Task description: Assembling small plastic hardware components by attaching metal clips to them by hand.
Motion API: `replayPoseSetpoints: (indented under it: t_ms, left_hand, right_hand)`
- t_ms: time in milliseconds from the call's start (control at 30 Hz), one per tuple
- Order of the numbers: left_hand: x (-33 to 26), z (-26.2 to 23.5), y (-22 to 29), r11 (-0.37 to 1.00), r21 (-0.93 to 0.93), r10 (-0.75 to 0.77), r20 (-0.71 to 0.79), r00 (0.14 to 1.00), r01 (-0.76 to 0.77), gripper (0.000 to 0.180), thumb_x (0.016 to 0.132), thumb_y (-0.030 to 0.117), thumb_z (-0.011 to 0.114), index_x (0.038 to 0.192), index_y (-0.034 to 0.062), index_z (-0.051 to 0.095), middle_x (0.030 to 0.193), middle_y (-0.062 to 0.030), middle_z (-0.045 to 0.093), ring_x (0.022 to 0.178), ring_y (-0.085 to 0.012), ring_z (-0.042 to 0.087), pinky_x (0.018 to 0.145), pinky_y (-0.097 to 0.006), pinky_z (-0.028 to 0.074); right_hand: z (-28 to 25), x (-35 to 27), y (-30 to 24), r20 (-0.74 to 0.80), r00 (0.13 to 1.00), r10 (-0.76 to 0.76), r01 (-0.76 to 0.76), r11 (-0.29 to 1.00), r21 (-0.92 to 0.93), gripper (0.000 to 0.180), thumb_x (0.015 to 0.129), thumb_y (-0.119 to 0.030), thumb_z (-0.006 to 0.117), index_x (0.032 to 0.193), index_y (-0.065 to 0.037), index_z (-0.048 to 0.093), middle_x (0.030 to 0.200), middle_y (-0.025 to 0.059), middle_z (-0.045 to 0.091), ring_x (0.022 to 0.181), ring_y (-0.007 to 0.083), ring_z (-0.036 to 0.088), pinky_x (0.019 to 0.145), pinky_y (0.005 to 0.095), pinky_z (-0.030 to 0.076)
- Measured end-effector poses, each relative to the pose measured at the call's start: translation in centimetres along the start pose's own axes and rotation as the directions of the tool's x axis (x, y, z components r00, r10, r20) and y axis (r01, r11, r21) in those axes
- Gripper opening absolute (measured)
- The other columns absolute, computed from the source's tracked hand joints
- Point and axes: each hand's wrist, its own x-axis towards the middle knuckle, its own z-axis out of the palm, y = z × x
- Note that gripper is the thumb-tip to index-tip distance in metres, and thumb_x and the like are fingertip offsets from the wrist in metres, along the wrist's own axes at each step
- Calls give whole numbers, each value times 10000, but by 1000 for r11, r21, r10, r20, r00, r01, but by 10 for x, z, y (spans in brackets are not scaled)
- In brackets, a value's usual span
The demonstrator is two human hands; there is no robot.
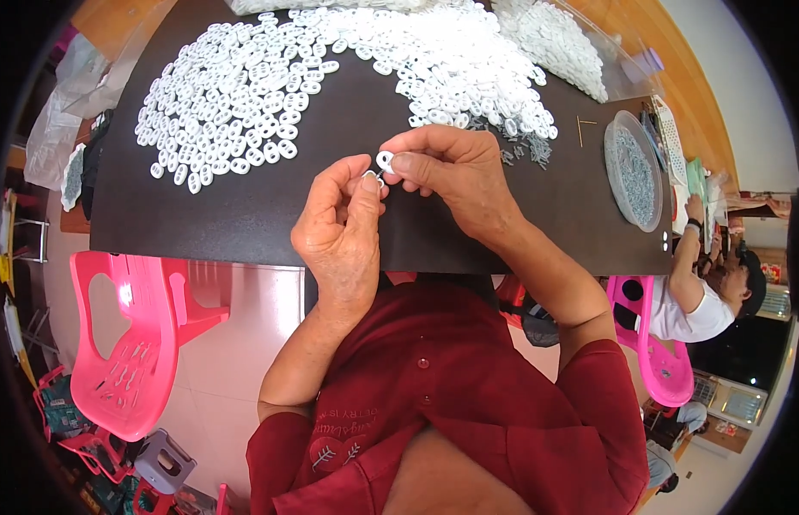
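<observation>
A small white oval plastic piece (385, 160) is pinched between the thumb and fingertips of the right hand (451, 172), just above the middle of the frame. The left hand (339, 232) is closed beside it, its thumb and forefinger pressed together on a thin metal pin (376, 178) whose tip meets the underside of the white piece. The two hands are touching at the fingertips and are held just over the near part of the dark worktop (245, 215).

A wide spread of the same white oval pieces (227, 94) is laid out flat in the upper left of the frame, and a denser heap of white pieces (468, 69) is piled in the upper middle, right behind the hands. A few small grey metal parts (524, 153) are scattered at the lower right edge of that heap. A round clear dish of grey metal pins (633, 172) is seen at the right of the worktop, well apart from the hands.

A pink plastic chair (129, 343) stands in the lower left of the frame. At the far right edge a second person in a white shirt (695, 309) is seated on another pink chair (661, 369), an arm raised to the worktop.
</observation>
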Motion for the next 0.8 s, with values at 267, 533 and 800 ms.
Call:
replayPoseSetpoints:
  t_ms: [267, 533, 800]
  left_hand:
    - [1, 3, -5, 994, 54, 97, -16, 995, -96, 173, 887, -7, 562, 1055, -40, 587, 804, -30, 604, 710, -64, 562, 624, -192, 477]
    - [0, 6, -10, 994, 24, 112, -25, 993, -111, 214, 894, 1, 557, 1101, -48, 586, 795, -29, 592, 681, -67, 549, 603, -190, 465]
    - [-1, 5, -10, 998, -33, 63, 15, 998, -62, 229, 901, 5, 541, 1118, -24, 607, 851, -33, 588, 672, -62, 528, 561, -189, 435]
  right_hand:
    - [5, -2, 0, 20, 998, -58, 59, 998, -37, 147, 825, -87, 659, 948, -14, 690, 768, 17, 658, 653, 46, 557, 565, 180, 436]
    - [10, -5, 7, -41, 966, -255, 232, 927, -294, 125, 821, -3, 627, 936, 8, 674, 820, 23, 650, 746, 63, 567, 684, 212, 466]
    - [8, -6, 7, -3, 978, -211, 203, 947, -249, 156, 815, 17, 610, 959, 1, 666, 820, 23, 628, 748, 68, 550, 667, 226, 457]
